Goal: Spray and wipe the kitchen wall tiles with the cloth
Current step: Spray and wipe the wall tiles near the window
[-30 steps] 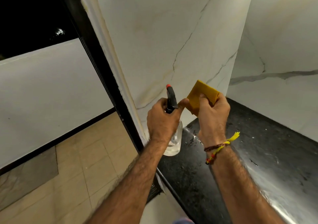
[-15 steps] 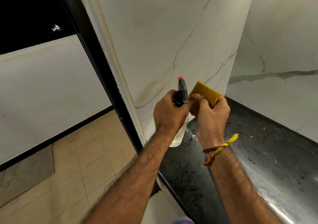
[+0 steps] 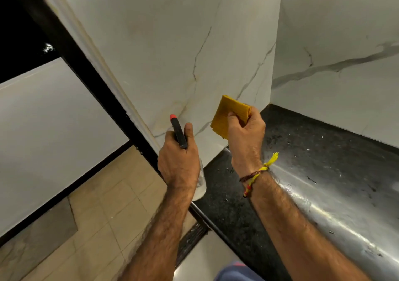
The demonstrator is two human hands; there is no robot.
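Observation:
My left hand grips a clear spray bottle with a black head and a red nozzle tip, which points up toward the white marble wall tiles. Most of the bottle's body is hidden behind the hand. My right hand holds a folded yellow cloth close to the lower part of the tiled wall, just above the black countertop. Whether the cloth touches the tile cannot be told. The two hands are apart.
A second tiled wall meets the first at a corner on the right. A black door or window frame edges the wall on the left. Beige floor tiles lie below on the left. The countertop surface shines wet.
The hands were touching near the nozzle; now they have separated. The bottle hand has dropped slightly to the left and the cloth hand has moved right, toward the wall.

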